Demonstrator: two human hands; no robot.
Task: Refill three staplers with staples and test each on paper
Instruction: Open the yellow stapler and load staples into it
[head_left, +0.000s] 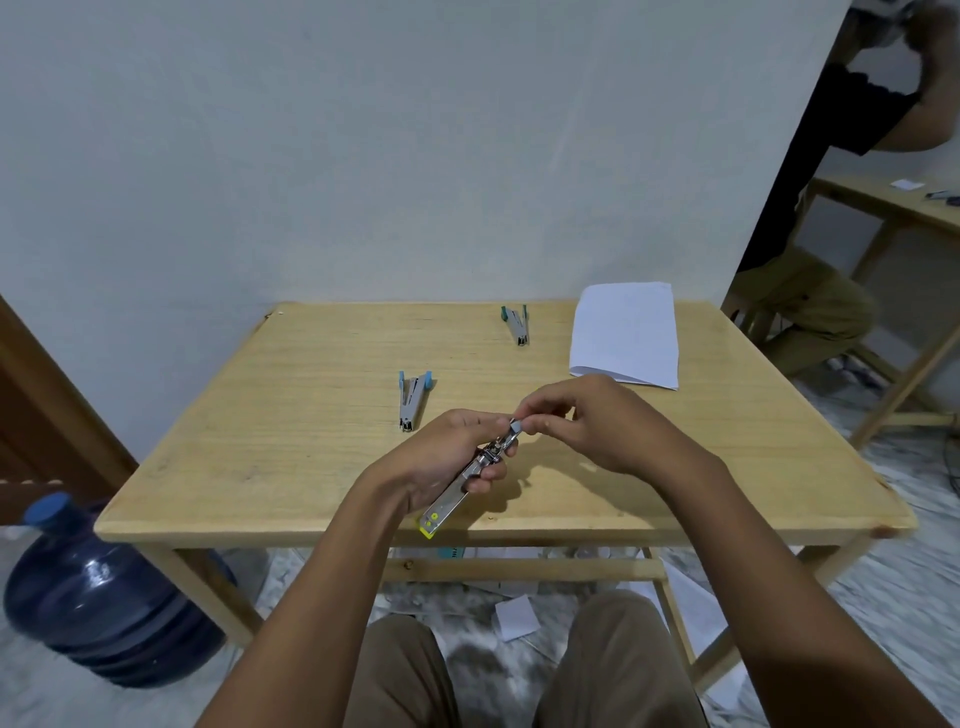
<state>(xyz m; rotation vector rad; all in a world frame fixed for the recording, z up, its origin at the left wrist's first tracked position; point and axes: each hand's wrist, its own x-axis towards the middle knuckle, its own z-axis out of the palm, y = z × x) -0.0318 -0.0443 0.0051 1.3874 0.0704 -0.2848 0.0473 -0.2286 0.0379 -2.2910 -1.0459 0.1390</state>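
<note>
Left hand (457, 457) grips yellow stapler (467, 480); right hand (587, 421) pinches its tip.

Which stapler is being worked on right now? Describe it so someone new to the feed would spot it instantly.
Start at the wooden table and look at its near edge, where both hands meet. The left hand grips a metal stapler while the right hand pinches its far tip. Its end cap is yellow; the blue-capped stapler and the green-capped stapler lie untouched farther back.
</note>
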